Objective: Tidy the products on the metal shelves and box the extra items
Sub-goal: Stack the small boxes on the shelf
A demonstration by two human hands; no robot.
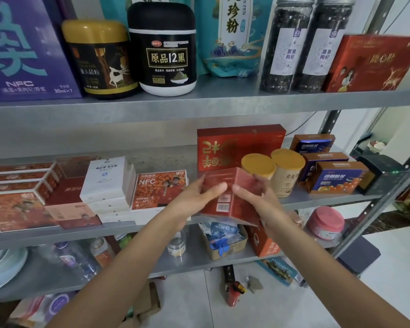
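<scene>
Bare shelf strip (166, 159) behind orange NFC box (160, 189); yellow-lidded cans (273, 171) block right.

Bright, even light; wide-angle bending at edges, soft blur throughout.

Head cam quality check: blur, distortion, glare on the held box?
Head view: the red box, held by left hand and right hand, is soft, its print unreadable; black jar label reads sharp; wide-angle skews the upper shelf and upright; light even, no harsh glare.
</scene>
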